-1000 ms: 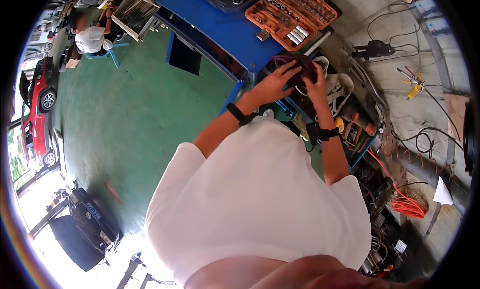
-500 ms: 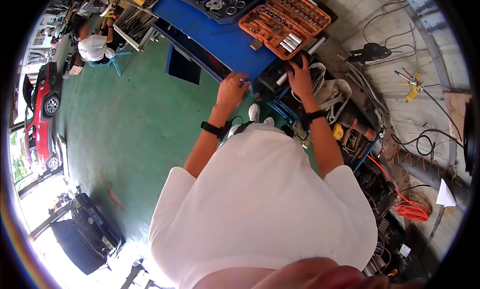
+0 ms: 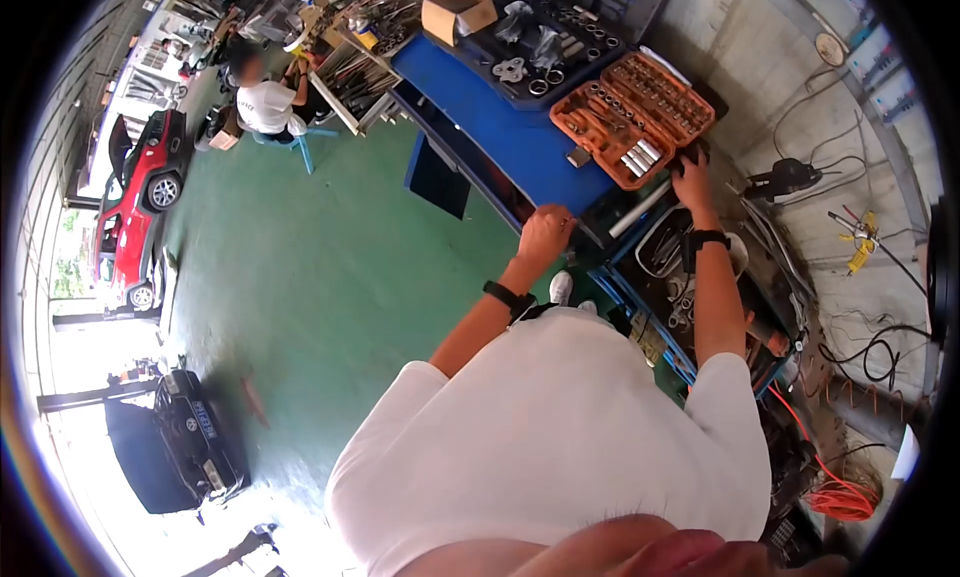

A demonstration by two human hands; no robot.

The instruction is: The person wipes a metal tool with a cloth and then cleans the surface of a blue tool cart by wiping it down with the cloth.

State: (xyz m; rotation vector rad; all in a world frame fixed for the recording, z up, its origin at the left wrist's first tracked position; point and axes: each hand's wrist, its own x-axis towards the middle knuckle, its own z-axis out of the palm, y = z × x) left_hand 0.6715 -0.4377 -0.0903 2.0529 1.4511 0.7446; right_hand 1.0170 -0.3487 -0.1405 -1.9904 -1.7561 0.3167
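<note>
At the near corner of the blue workbench (image 3: 575, 177), my left hand (image 3: 546, 233) has its fingers curled round something too small to make out. My right hand (image 3: 692, 182) reaches past the near right corner of an orange socket case (image 3: 622, 127), its fingers bent against something dark that I cannot make out. The case lies open, with sockets and several silver cylinders in it. A small metal block (image 3: 578, 157) rests on the blue top beside the case.
Behind the case are a black tool tray (image 3: 530, 62) and a cardboard box (image 3: 455, 15). A blue-framed cart (image 3: 655, 267) holds tools at the right. Far left, a person (image 3: 264, 105) sits on a blue stool near a red car (image 3: 135, 212).
Both hands were together on a dark maroon bundle, then moved apart, the left to the bench corner, the right beside the orange case. The view has shifted, showing more of the bench's far end.
</note>
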